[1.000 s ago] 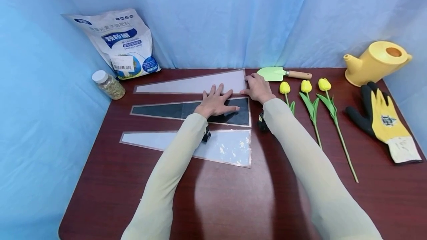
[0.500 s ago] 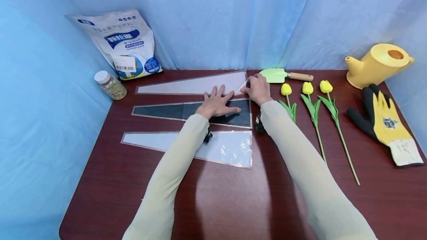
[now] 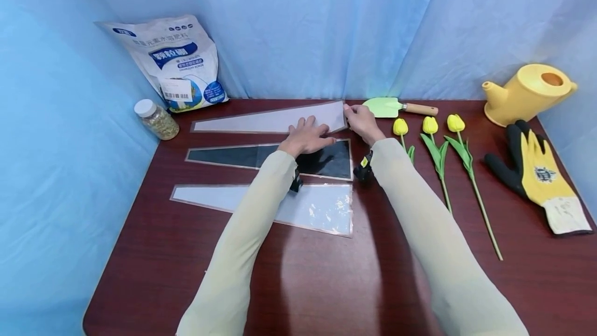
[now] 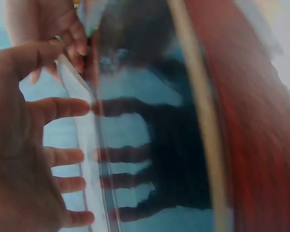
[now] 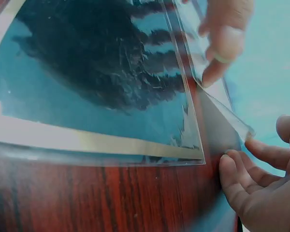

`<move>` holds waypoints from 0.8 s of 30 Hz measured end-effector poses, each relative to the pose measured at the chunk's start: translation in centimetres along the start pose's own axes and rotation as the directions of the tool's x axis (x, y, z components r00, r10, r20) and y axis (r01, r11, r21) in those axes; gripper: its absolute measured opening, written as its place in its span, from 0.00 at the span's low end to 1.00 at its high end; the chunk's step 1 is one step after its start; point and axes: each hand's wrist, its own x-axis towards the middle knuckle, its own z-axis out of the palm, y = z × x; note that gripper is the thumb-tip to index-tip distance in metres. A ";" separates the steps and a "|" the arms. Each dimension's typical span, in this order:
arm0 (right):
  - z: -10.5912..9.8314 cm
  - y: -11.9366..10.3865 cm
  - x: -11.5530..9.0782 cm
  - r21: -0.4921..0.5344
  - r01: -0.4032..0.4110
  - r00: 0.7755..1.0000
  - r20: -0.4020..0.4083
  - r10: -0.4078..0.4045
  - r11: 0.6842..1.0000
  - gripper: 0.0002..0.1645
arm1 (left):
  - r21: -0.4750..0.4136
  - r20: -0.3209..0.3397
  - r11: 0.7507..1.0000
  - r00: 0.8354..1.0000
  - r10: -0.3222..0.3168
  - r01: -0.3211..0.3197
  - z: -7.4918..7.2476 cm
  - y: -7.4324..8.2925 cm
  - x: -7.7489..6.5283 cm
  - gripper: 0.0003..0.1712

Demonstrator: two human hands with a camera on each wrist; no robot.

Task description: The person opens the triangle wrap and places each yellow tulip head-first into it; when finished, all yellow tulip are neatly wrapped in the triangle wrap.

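Three long tapered sheets with clear plastic borders lie in a column on the dark red table. My left hand (image 3: 308,138) rests with spread fingertips on the far white sheet (image 3: 252,121), its thumb out over the black sheet (image 3: 224,154). At the wide right end, my right hand (image 3: 365,122) pinches the near corner of that far sheet. The right wrist view shows this lifted edge (image 5: 226,115) bent up off the table, slanting from the left fingers to the right fingertips. Closest to me is another white sheet (image 3: 322,204), partly under my left forearm.
A green trowel (image 3: 382,107) lies just behind my right hand, with yellow tulips (image 3: 430,125) to its front right. A yellow watering can (image 3: 522,92) and a glove (image 3: 543,170) are far right. A white bag (image 3: 182,66) and a jar (image 3: 160,121) stand back left.
The far sheet's near right corner was flat, then folded up, and is now raised in my right fingers. My left hand has shifted slightly to the right.
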 end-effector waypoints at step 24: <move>0.2 -1.2 0.4 0.428 -0.154 0.981 0.174 0.086 0.891 0.42 | -0.718 -0.229 0.696 0.936 -0.269 0.024 0.0 1.3 3.0 0.19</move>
